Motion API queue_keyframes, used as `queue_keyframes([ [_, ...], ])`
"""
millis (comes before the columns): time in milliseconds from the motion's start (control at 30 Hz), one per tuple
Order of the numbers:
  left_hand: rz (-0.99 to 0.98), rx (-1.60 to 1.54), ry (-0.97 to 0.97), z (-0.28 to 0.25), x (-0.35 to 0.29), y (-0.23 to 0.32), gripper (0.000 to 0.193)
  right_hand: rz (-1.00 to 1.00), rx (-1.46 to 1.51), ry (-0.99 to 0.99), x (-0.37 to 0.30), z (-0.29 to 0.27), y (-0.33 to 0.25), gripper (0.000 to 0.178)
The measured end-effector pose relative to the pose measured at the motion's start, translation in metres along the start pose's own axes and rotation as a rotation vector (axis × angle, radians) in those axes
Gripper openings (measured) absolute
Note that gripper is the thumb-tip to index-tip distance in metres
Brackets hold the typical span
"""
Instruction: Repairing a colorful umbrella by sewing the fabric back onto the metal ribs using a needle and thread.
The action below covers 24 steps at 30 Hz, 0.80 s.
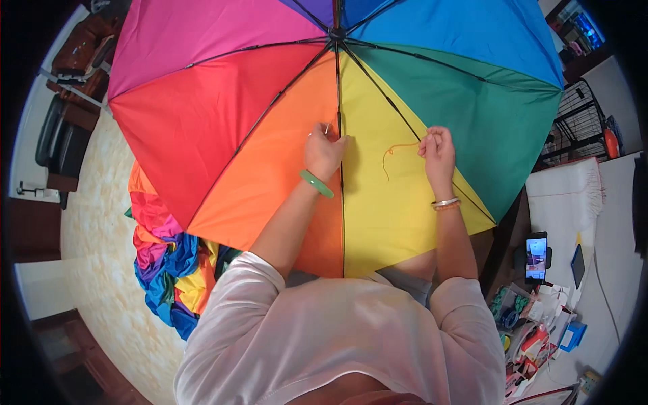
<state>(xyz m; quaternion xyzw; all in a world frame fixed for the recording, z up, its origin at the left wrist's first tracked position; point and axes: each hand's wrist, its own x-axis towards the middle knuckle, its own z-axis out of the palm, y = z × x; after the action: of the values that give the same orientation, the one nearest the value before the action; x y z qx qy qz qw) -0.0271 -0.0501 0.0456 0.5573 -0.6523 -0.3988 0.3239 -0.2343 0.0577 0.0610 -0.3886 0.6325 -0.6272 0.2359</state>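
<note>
Head view shows an open rainbow umbrella (368, 128) spread across the person's lap, underside up, its black hub (336, 34) near the top edge. Both hands are over its lower half. The left hand (324, 152) is beside the dark rib (341, 177) between the orange panel (277, 182) and the yellow panel (395, 219); its fingers are partly curled, with something thin and shiny near the tips, but I cannot tell whether that grip is closed on it. The right hand (439, 152) has its grip pinched tight on an orange thread (388, 158), which curls leftward over the yellow panel. As for progress, the panels are already joined and stretched along the ribs, while the 1 visible thread end lies loose, so the threadwork looks unfinished. No stitch or knot can be made out, so how many spots remain is unclear. A pile of similar multicoloured cloth (165, 277) lies to the left.
</note>
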Motion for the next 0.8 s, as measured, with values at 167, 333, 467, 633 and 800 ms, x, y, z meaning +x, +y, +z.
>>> queue_keyframes([
  [167,0.191,0.690,-0.025,0.003,-0.071,-0.028,0.027,-0.058,-0.025,0.173,-0.017,-0.013,0.016,0.012],
  [333,0.240,0.805,0.008,0.009,-0.073,-0.049,0.026,-0.098,-0.143,0.208,-0.020,-0.003,0.008,0.012],
  [467,0.264,0.544,0.027,0.008,-0.064,-0.038,0.017,-0.296,-0.308,0.242,-0.012,-0.006,0.026,0.012],
  [633,0.005,0.016,-0.047,0.003,-0.070,-0.052,0.010,-0.382,-0.410,0.175,-0.023,-0.002,0.008,0.011],
  [800,-0.340,-0.411,-0.103,-0.012,-0.076,-0.050,0.006,-0.301,-0.492,-0.255,-0.048,0.027,-0.009,0.010],
])
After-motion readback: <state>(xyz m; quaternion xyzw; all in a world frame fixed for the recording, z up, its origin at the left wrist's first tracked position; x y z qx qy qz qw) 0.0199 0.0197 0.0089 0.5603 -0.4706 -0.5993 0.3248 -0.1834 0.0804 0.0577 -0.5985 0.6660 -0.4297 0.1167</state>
